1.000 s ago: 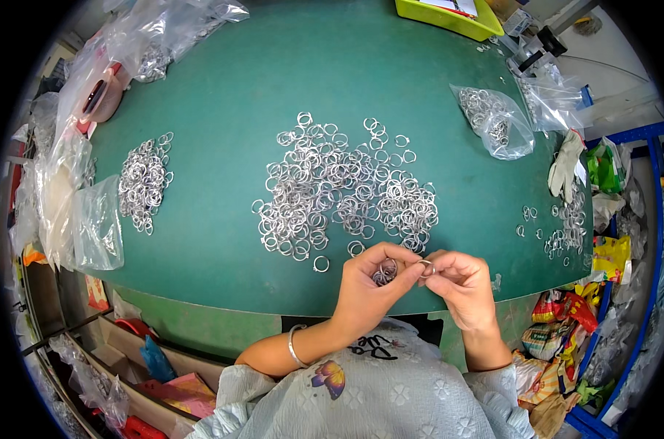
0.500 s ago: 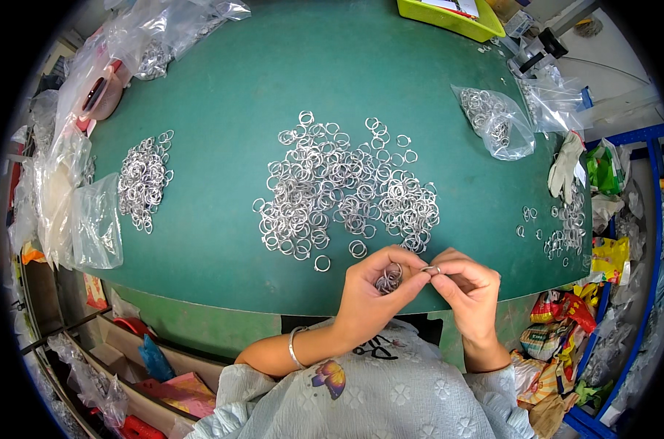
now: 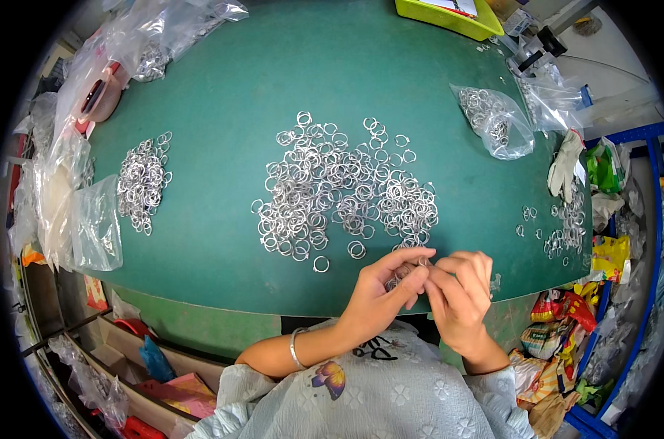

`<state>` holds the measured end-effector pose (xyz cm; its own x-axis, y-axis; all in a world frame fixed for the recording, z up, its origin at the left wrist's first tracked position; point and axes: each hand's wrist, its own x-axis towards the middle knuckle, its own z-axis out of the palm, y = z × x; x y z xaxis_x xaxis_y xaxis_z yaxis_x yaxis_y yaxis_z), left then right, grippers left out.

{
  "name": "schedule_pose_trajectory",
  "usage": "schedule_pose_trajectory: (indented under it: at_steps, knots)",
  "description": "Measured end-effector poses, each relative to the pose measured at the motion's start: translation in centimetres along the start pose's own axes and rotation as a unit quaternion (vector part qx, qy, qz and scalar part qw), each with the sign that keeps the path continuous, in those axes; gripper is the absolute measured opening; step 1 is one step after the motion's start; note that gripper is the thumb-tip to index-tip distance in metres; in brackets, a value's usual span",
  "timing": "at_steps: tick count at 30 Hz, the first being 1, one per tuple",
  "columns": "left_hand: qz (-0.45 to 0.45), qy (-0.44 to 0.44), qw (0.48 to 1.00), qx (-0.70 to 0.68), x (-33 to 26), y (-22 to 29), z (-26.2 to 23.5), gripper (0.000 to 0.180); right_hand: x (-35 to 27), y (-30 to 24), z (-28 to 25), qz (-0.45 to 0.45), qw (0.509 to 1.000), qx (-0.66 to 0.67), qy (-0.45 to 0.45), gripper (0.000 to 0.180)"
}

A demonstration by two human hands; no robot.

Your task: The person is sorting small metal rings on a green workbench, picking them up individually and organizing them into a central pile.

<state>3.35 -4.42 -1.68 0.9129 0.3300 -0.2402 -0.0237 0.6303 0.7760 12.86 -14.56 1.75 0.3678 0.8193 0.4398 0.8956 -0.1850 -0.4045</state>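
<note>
My left hand (image 3: 372, 296) is curled around several small silver metal rings (image 3: 399, 276), which show between its thumb and fingers. One ring (image 3: 423, 261) stands at the tips of its thumb and forefinger. My right hand (image 3: 460, 296) meets those fingertips, its thumb and fingers drawn together; whether it grips a ring is hidden. A small blurred silvery thing (image 3: 496, 282) shows just right of my right hand. Beyond both hands a wide heap of similar rings (image 3: 299, 197) lies on the green table (image 3: 222, 88), with a single ring (image 3: 321, 264) at its near edge.
A smaller ring pile (image 3: 143, 183) lies left, beside clear plastic bags (image 3: 98, 223). To the right are a bag of rings (image 3: 493, 121), scattered rings (image 3: 566, 230) and a pale glove (image 3: 565, 164). A yellow-green tray (image 3: 456, 22) stands at the far edge.
The ring held between both hands' fingertips is no longer there. My right fingers have shifted against the left fingertips, and a blurred silvery thing now shows to their right.
</note>
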Motion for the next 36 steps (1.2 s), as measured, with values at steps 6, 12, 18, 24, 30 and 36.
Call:
schedule_pose_trajectory:
  at_steps: [6,12,18,24,30,36]
  knots:
    - [-0.115,0.021,0.973,-0.199,0.5,-0.5,-1.0,0.027,1.7,4.6,0.9,0.086,0.983,0.159,-0.023,0.015]
    - [-0.125,-0.004,0.972,-0.198,0.4,0.1,-1.1,0.024,3.6,9.3,3.4,0.054,0.997,-0.016,-0.051,0.015]
    - [-0.079,0.038,0.988,-0.128,0.4,-0.1,-1.1,0.020,2.2,8.2,2.3,0.217,0.956,0.195,-0.028,0.006]
    - [-0.021,0.056,0.994,-0.097,0.6,-0.1,-0.5,0.021,0.0,4.8,0.9,0.360,0.739,0.566,-0.068,0.012]
    - [-0.099,-0.011,0.988,-0.118,0.7,0.9,-1.0,0.022,0.4,3.7,1.0,0.222,0.842,0.483,-0.095,0.009]
    - [-0.163,-0.068,0.975,-0.134,0.7,1.6,-2.0,0.025,0.7,4.0,1.0,0.110,0.914,0.381,-0.083,0.012]
